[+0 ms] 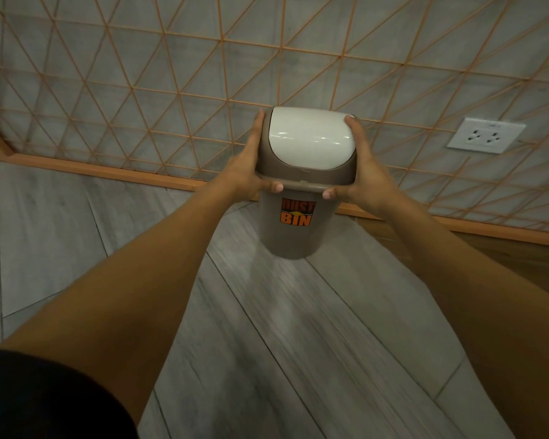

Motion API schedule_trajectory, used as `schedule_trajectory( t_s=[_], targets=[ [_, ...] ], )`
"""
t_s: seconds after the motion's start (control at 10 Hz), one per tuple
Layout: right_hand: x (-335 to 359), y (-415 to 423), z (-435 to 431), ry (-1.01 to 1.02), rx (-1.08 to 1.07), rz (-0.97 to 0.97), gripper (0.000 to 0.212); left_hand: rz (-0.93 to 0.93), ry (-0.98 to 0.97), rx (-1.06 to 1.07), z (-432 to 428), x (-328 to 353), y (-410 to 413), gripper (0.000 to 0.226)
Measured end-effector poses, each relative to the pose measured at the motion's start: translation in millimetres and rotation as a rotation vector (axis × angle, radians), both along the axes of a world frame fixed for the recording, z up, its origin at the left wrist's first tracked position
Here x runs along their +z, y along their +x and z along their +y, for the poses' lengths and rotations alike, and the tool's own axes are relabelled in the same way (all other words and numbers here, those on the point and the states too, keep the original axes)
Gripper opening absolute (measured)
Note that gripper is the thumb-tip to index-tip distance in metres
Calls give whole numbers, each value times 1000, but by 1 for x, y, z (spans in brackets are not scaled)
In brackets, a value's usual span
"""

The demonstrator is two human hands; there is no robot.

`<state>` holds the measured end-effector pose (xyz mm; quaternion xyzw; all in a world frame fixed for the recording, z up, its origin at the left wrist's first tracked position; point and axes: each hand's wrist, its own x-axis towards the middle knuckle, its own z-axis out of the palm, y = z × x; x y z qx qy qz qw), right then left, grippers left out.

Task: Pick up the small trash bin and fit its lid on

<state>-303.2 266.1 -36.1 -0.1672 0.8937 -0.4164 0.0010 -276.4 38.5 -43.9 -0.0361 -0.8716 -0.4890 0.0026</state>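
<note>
Fingers [256, 134] flanking lidded trash bin [293, 229]

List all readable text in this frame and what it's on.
"DUST BIN": orange and black sticker on the front of the small trash bin, held in both hands.
Wall socket: faint marking near its top edge, too small to read.
No other text.

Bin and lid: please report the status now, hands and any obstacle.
Left hand and right hand both clamped on lid. Lid sits on bin, bin held above floor. Nothing in the way.
</note>
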Motion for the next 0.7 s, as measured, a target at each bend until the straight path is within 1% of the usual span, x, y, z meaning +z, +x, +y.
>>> schedule_trajectory(
  t_s=[0.2, 0.3, 0.4, 0.5, 0.6, 0.7],
  targets=[
    [0, 1, 0, 7, 17, -9, 133, -48, -39, 11, -1, 2, -1, 132],
    [2, 0, 2, 61, 37, -18, 134, -63, -76, 13, 1, 4, -2, 132],
    [6, 2, 3, 106, 5, -36, 142, -50, -136, 34, 5, 4, 2, 130],
    [11, 6, 7, 125, -9, -17, 145, -38, -168, 3, 2, 3, 5, 138],
    [27, 16, 9, 167, -29, -63, 142, -47, -185, -31, -1, 17, 16, 139],
    [58, 29, 11, 227, -58, -36, 133, 15, -228, 37, 2, 45, 28, 122]
  ],
)
